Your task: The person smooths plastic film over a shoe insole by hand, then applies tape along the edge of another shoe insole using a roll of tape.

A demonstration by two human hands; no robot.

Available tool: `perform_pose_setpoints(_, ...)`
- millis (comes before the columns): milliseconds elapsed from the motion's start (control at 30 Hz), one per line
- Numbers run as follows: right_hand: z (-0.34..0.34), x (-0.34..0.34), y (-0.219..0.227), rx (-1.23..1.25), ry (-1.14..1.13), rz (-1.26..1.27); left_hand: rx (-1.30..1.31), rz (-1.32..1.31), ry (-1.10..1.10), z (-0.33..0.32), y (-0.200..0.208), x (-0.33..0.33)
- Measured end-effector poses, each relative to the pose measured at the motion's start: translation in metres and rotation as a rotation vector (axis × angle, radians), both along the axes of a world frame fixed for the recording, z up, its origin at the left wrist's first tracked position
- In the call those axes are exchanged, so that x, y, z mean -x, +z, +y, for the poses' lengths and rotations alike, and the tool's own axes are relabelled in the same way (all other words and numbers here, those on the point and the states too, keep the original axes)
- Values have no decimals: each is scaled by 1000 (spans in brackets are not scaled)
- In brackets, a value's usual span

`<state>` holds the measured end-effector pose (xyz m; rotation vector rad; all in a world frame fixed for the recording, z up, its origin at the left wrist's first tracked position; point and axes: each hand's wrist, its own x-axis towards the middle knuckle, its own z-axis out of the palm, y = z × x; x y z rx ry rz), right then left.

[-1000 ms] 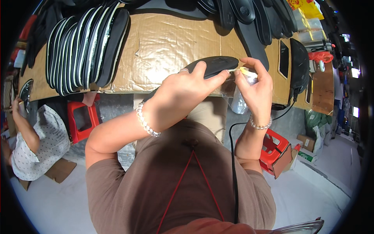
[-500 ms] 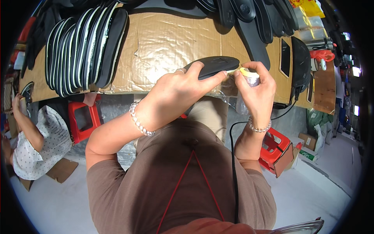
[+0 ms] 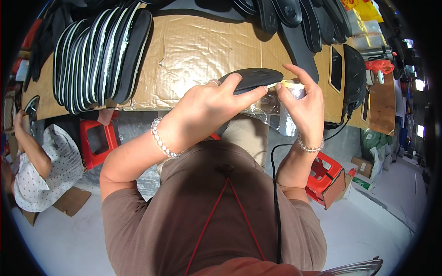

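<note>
Left hand [image 3: 207,103]: closed on the near end of the sole, index finger bent over the top, thumb stretched along the near edge, its tip by the strip.
Right hand [image 3: 305,108]: partly open, thumb at the side of the roll, index finger raised clear; the roll sits in its grasp, other fingers mostly hidden.
Sole [image 3: 256,78]: black, tilted, in the left hand over the table's near edge, its rounded far end pointing toward the right hand.
Strip [image 3: 273,86]: pale, short, bridging the 2 thumb tips along the sole's edge.
Roll [image 3: 295,85]: yellow-white, just beside the sole's far end.
Film [image 3: 287,125]: shiny, below the roll, partly behind the right hand.
Bracelets: 1 clear beaded band on each wrist.
Table [image 3: 193,55]: cardboard-topped.
Stack [image 3: 103,57]: black soles with pale edges, standing in a row, left.
Phone [image 3: 336,70]: right side of the table, beside a black case [image 3: 355,76].
Co-worker [image 3: 48,168]: seated at left, spotted top.
</note>
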<state>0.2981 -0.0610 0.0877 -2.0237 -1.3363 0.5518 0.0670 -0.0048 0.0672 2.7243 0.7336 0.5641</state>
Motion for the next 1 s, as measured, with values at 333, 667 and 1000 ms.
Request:
perform_pose_setpoints(333,2,-5,-16,-41,27,289,66,-39,-40,6,1,2)
perform_pose_setpoints(667,4,1,-15,-46,-25,260,20,-27,-22,0,6,-6)
perform_pose_setpoints(1000,2,1,-17,-41,-30,261,-71,-11,9,-2,0,-8)
